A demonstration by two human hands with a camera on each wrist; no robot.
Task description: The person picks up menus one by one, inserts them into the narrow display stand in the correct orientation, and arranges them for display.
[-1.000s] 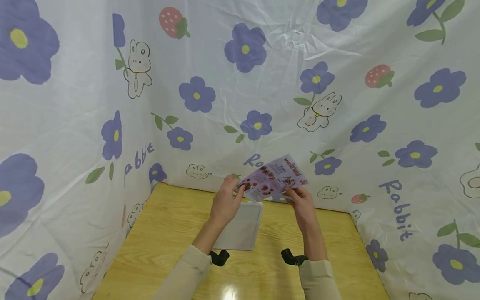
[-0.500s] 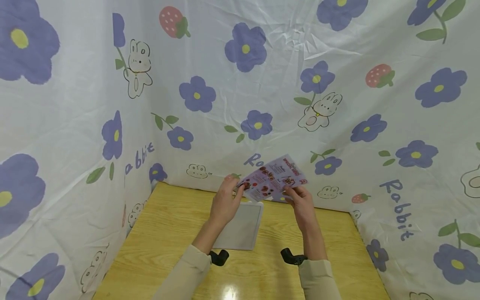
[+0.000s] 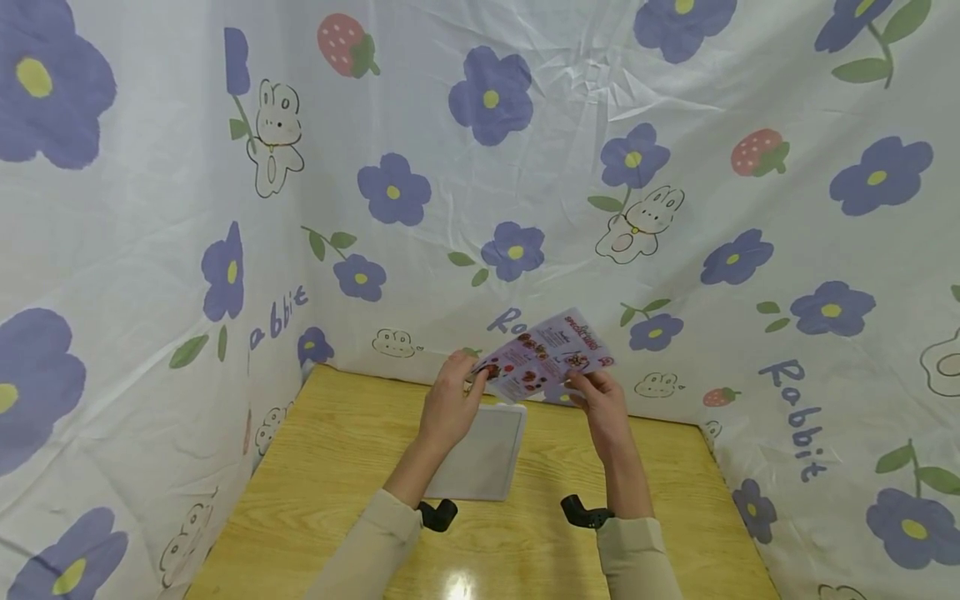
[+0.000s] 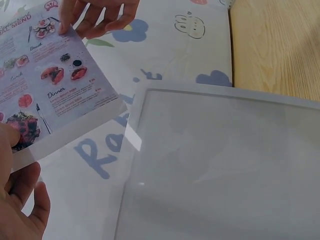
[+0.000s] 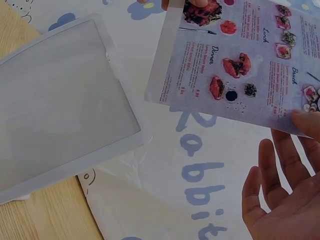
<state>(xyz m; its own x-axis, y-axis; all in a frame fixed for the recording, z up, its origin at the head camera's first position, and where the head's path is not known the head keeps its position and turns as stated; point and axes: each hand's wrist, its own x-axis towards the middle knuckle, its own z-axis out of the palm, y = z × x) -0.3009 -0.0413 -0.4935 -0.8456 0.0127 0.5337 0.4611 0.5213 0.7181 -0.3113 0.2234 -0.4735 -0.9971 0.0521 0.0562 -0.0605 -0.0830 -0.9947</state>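
Note:
A printed menu sheet [image 3: 551, 354] with food pictures is held up tilted above the far part of the table. My left hand [image 3: 452, 404] pinches its left end between thumb and fingers. On the lower right edge, my right hand [image 3: 602, 408] pinches it, with the thumb on the printed face in the right wrist view. The words "Dinner" and "Lunch" can be read on the menu sheet [image 5: 240, 65] there. Below the left hand, a white-framed flat panel [image 3: 480, 458] with a grey face lies on the table, partly hidden by the left hand and forearm.
The wooden table [image 3: 337, 492] meets a white curtain [image 3: 420, 275] printed with purple flowers and rabbits at its back and sides. A black wrist mount [image 3: 438, 515] sits on the left wrist, and another black mount [image 3: 587, 512] is on the right.

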